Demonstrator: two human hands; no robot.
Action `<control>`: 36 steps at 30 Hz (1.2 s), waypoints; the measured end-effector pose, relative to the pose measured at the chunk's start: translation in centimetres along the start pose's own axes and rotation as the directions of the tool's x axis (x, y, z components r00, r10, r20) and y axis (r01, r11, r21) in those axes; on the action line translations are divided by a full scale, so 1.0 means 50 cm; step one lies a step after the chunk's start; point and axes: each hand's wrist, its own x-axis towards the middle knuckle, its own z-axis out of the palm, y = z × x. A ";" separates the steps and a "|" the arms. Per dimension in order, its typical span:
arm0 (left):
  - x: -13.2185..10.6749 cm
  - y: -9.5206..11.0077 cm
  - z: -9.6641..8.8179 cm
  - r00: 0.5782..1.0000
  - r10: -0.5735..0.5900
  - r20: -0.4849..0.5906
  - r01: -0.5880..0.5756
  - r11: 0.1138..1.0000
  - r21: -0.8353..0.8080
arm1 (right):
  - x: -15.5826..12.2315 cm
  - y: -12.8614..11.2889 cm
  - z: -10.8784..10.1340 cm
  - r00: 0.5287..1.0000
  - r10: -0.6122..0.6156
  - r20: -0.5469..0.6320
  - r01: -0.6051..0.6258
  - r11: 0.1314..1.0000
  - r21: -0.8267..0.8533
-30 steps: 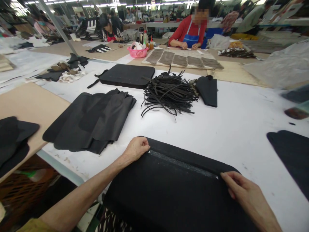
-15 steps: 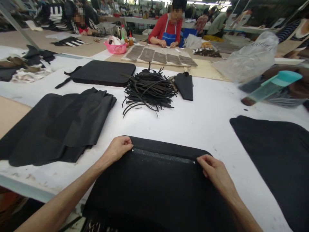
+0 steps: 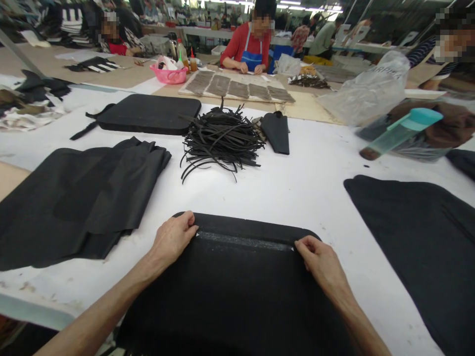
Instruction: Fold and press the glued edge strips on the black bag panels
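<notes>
Left hand [image 3: 175, 238]: pinching the black panel [image 3: 237, 296] near its far left corner
Right hand [image 3: 319, 259]: pinching near its far right corner
Panel's place: near side of the white table [image 3: 308, 198]

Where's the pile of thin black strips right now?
In the head view, just left of centre: the strip pile lies on the white tabletop beyond the held black panel, with the thick black pad on its left.
</notes>
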 end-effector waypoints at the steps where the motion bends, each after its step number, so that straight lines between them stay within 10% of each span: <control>1: -0.006 0.006 0.002 1.000 0.011 -0.020 -0.009 0.996 0.094 | -0.001 -0.002 0.000 1.000 -0.007 -0.003 0.007 1.000 0.008; 10: -0.032 -0.003 0.056 0.814 0.574 -0.091 -0.478 0.749 0.459 | -0.002 0.000 0.003 0.995 -0.043 -0.088 0.045 0.999 0.019; 22: -0.073 0.031 0.063 0.823 0.567 0.009 -0.411 0.586 0.698 | -0.014 -0.011 0.015 0.985 -0.078 -0.155 0.059 0.990 -0.124; 36: -0.079 0.011 0.064 0.852 0.523 -0.022 -0.401 0.679 0.615 | -0.014 -0.018 0.019 0.985 -0.048 -0.163 0.013 0.978 -0.210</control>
